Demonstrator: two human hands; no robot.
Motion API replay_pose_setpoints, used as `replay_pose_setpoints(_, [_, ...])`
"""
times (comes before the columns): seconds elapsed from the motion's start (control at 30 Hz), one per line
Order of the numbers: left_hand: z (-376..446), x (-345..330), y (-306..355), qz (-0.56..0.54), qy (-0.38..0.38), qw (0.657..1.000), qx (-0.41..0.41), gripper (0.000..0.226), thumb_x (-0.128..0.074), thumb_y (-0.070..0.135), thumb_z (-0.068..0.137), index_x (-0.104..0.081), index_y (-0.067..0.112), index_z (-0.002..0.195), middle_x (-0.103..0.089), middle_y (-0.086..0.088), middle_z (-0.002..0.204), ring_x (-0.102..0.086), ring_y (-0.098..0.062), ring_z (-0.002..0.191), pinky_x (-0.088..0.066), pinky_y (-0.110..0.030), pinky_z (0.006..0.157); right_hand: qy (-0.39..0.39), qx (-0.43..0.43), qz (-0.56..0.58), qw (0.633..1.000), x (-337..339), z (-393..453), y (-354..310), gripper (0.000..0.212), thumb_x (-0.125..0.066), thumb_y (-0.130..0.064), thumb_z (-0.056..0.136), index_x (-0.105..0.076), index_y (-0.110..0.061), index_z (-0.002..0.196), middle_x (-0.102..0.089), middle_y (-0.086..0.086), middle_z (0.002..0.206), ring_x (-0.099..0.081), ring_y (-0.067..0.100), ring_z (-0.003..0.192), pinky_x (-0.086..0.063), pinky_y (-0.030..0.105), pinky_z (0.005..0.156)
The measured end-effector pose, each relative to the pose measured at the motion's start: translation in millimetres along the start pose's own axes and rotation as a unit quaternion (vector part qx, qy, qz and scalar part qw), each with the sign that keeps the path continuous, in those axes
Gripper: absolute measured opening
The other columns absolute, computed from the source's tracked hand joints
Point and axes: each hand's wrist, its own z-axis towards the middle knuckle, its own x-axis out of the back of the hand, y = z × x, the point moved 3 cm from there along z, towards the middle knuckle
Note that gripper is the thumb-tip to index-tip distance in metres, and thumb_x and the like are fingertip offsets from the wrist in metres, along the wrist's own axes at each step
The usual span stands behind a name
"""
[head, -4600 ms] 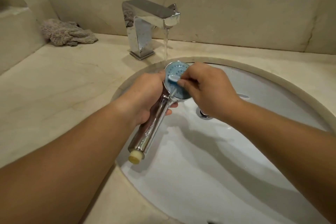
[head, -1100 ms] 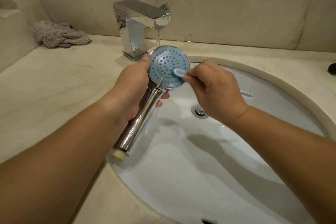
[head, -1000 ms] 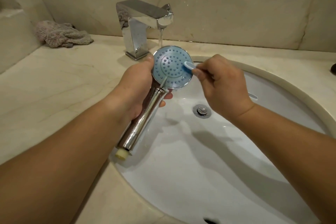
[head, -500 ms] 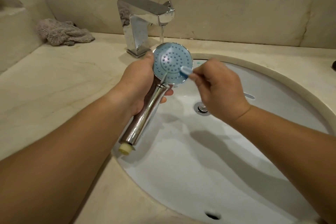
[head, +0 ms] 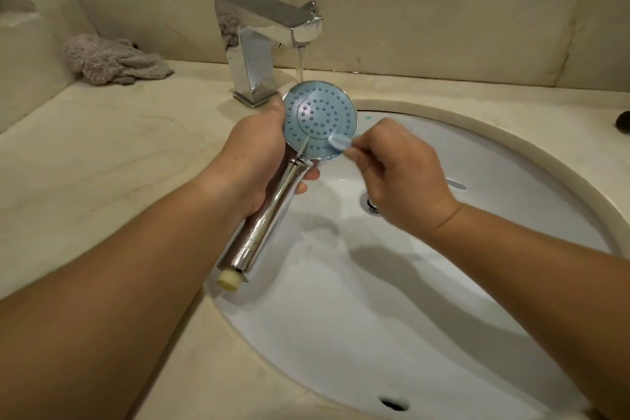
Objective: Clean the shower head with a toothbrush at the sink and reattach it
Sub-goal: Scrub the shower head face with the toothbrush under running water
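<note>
A chrome shower head (head: 318,119) with a round blue nozzle face is held over the white sink (head: 392,283), face toward me. My left hand (head: 255,160) grips its neck, and the chrome handle runs down-left to a cream threaded end (head: 230,281). In my right hand (head: 399,174) is a pale blue toothbrush (head: 339,142), pinched near its head, with the bristles against the lower right of the nozzle face. Most of the brush handle is hidden in my fist. Water from the chrome faucet (head: 269,41) falls onto the top rim of the shower head.
A crumpled grey cloth (head: 112,61) lies on the beige marble counter (head: 102,153) at the back left. The sink drain (head: 370,204) sits under my right hand, with an overflow hole (head: 393,404) at the near rim. A dark object (head: 622,119) shows at the right edge.
The shower head was tilted up so its face shows fully. The toothbrush has been rubbing back and forth over the right side of the face and now sits at the lower right.
</note>
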Motion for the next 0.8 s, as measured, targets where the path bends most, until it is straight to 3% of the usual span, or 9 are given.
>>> replay_pose_setpoints(0.13, [-1.5, -0.6, 1.5, -0.013, 0.002, 1.000, 0.000, 0.047, -0.031, 0.053, 0.109, -0.066, 0.023, 0.099, -0.079, -0.013, 0.081, -0.078, -0.030, 0.071, -0.061, -0.040, 0.064, 0.035, -0.047, 0.006, 0.998, 2.8, 5.1, 3.9, 0.017, -0.062, -0.020, 0.093, -0.062, -0.006, 0.083, -0.045, -0.005, 0.075, -0.034, 0.008, 0.063, -0.025, 0.022, 0.056])
replay_pose_setpoints(0.27, [-1.6, -0.7, 1.4, -0.009, -0.001, 1.000, -0.001, 0.049, -0.031, 0.053, 0.109, -0.067, 0.021, 0.102, -0.079, -0.013, 0.079, -0.077, -0.029, 0.068, -0.060, -0.039, 0.061, 0.001, -0.011, -0.002, 1.000, -1.7, 1.1, -0.2, 0.016, -0.062, -0.019, 0.093, -0.062, -0.006, 0.085, -0.049, -0.002, 0.076, -0.040, 0.011, 0.064, -0.034, 0.024, 0.055])
replay_pose_setpoints(0.37, [-3.9, -1.3, 2.2, -0.008, -0.002, 1.000, -0.002, 0.048, -0.031, 0.053, 0.109, -0.067, 0.022, 0.102, -0.079, -0.013, 0.082, -0.077, -0.031, 0.073, -0.061, -0.041, 0.064, 0.053, -0.063, 0.019, 0.996, 5.0, 8.4, 8.3, 0.017, -0.061, -0.019, 0.093, -0.061, -0.006, 0.083, -0.046, -0.005, 0.075, -0.035, 0.007, 0.064, -0.027, 0.021, 0.057])
replay_pose_setpoints(0.5, [-4.7, -1.6, 3.2, 0.021, 0.001, 1.000, -0.011, 0.049, -0.031, 0.053, 0.109, -0.067, 0.023, 0.096, -0.079, -0.010, 0.079, -0.078, -0.027, 0.070, -0.063, -0.040, 0.065, 0.009, -0.013, -0.004, 1.000, 0.6, 5.1, 1.9, 0.016, -0.062, -0.020, 0.093, -0.062, -0.007, 0.083, -0.048, -0.004, 0.075, -0.038, 0.011, 0.063, -0.031, 0.020, 0.053])
replay_pose_setpoints(0.6, [-4.6, -2.3, 3.1, 0.032, -0.002, 0.999, -0.014, 0.049, -0.030, 0.053, 0.109, -0.068, 0.023, 0.100, -0.080, -0.012, 0.082, -0.079, -0.028, 0.075, -0.063, -0.043, 0.069, 0.045, -0.086, 0.020, 0.995, 4.9, 14.6, 9.0, 0.017, -0.061, -0.021, 0.093, -0.061, -0.009, 0.082, -0.046, -0.007, 0.075, -0.039, 0.012, 0.063, -0.026, 0.021, 0.053])
replay_pose_setpoints(0.73, [-3.2, -3.4, 2.8, 0.043, 0.007, 0.999, -0.018, 0.050, -0.033, 0.053, 0.109, -0.069, 0.019, 0.101, -0.080, -0.014, 0.087, -0.079, -0.031, 0.077, -0.063, -0.045, 0.070, 0.003, -0.062, 0.012, 0.998, -0.9, 14.9, 1.7, 0.016, -0.063, -0.023, 0.093, -0.061, -0.010, 0.082, -0.048, -0.007, 0.076, -0.039, 0.010, 0.064, -0.028, 0.012, 0.055])
replay_pose_setpoints(0.8, [-4.1, -5.8, 3.3, 0.043, 0.006, 0.999, -0.020, 0.047, -0.035, 0.052, 0.109, -0.068, 0.019, 0.101, -0.079, -0.015, 0.087, -0.079, -0.032, 0.078, -0.064, -0.045, 0.068, 0.029, -0.115, 0.029, 0.993, 2.9, 20.9, 8.8, 0.017, -0.062, -0.023, 0.093, -0.061, -0.010, 0.082, -0.053, -0.003, 0.077, -0.044, 0.014, 0.067, -0.035, 0.022, 0.056])
